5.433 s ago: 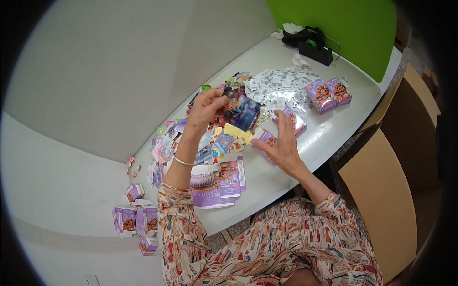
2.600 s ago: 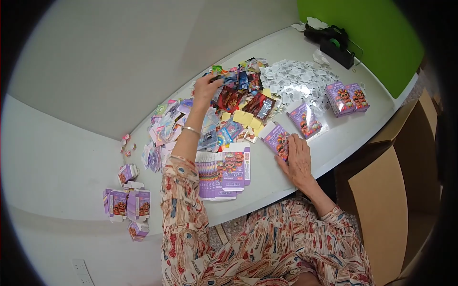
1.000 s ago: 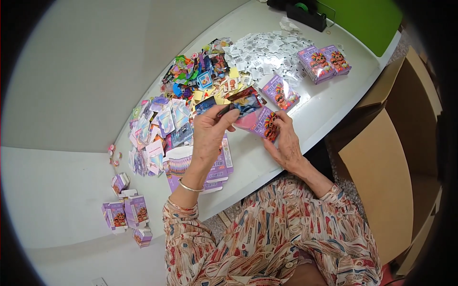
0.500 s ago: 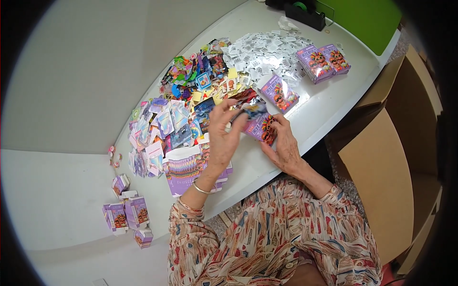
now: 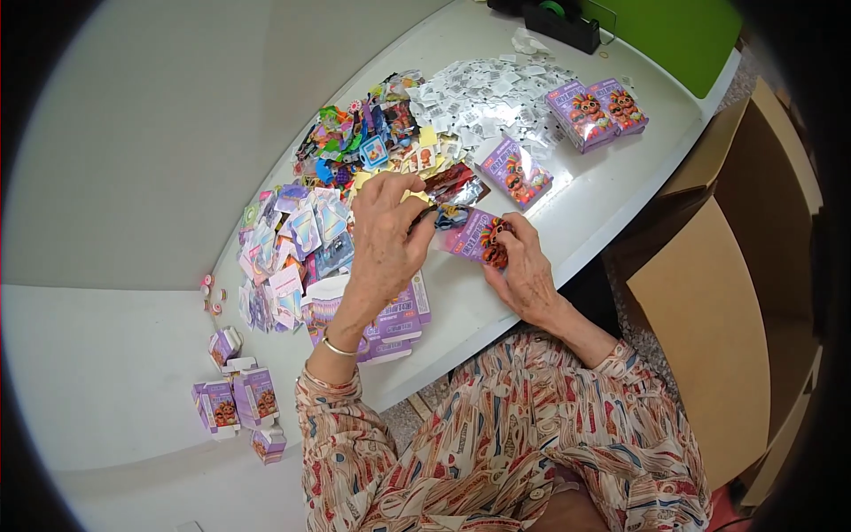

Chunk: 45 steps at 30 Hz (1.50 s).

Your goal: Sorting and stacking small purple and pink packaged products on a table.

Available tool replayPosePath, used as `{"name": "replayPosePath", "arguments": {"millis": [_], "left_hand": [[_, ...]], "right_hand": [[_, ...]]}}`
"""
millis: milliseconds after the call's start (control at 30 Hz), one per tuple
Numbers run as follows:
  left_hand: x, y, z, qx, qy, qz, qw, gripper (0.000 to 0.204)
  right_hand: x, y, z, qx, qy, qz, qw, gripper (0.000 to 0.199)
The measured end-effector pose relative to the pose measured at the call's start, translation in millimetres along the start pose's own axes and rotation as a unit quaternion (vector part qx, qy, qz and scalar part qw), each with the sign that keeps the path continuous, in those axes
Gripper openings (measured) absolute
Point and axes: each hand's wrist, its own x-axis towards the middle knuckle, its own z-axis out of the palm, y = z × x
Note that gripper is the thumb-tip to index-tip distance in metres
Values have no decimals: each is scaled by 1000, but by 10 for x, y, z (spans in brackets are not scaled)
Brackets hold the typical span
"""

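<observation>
My right hand (image 5: 525,275) grips a small purple cardboard box (image 5: 467,238) with a colourful cartoon character on its front. At the box's left end is a small packet (image 5: 452,215), dark blue with some yellow, partly at the box's opening. My left hand (image 5: 387,232) is closed beside it, its thumb and fingers pinching at the packet's dark edge; the fingertips are partly hidden. Just beyond my hands lie shiny red and dark foil packets (image 5: 454,184). A stack of flat purple cartons (image 5: 396,324) lies under and beside my left forearm.
Further purple boxes stand at the right (image 5: 516,173) and far right (image 5: 587,117). Piles of white paper slips (image 5: 496,93), colourful small toys (image 5: 355,133) and cards (image 5: 297,230) cover the white table. A tape dispenser (image 5: 563,25) sits at the back; a large open carton (image 5: 709,328) stands right.
My left hand has moved left and slightly down, and its forearm has shifted left. The blue packet sits lower, close to the box's end. My right hand stays on the box.
</observation>
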Motion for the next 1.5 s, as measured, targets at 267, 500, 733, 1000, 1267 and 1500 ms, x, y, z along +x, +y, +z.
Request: {"name": "replayPosePath", "arguments": {"millis": [267, 500, 733, 1000, 1267, 1500], "left_hand": [[-18, 55, 307, -39, -67, 28, 997, 12], [-41, 165, 318, -240, -74, -232, 940, 20], [-208, 43, 551, -156, 27, -78, 984, 15], [-110, 31, 553, -363, -68, -218, 904, 14], [-17, 154, 579, -240, -45, -111, 963, 12], [88, 67, 550, -228, -177, -120, 950, 13]], "right_hand": [[-23, -28, 18, 17, -8, -2, 1000, 62], [-41, 43, 9, 39, -8, 50, 998, 64], [-36, 22, 39, 45, -18, 59, 997, 69], [-44, 44, 45, 36, -8, 61, 997, 78], [8, 29, 18, 41, -27, 51, 997, 92], [66, 55, 25, 17, -2, -9, 1000, 97]]}}
